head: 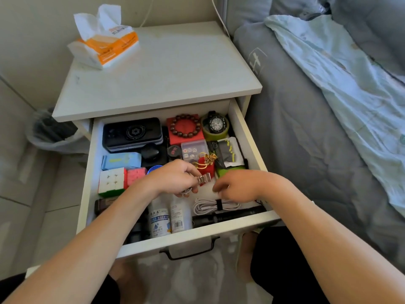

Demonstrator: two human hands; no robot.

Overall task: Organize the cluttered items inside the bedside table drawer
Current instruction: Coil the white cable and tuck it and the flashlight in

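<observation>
Two hands: left hand (175, 178) grips metal watch (202, 179) | right hand (237, 186) curled, empty | two bottles (160, 220)

The drawer (247, 137) stands pulled out under the worktop (166, 69), with the tissue pack (107, 40) on the worktop's back left corner. In the drawer, a case (132, 133) lies back left, a bracelet (185, 126) on a box (173, 138) beside it, a watch (215, 123) back right. Two cubes (110, 181) sit left, bottles (160, 220), a cable (208, 207) and a torch (230, 216) in front. The bed (306, 128) lies right of the drawer.
</observation>
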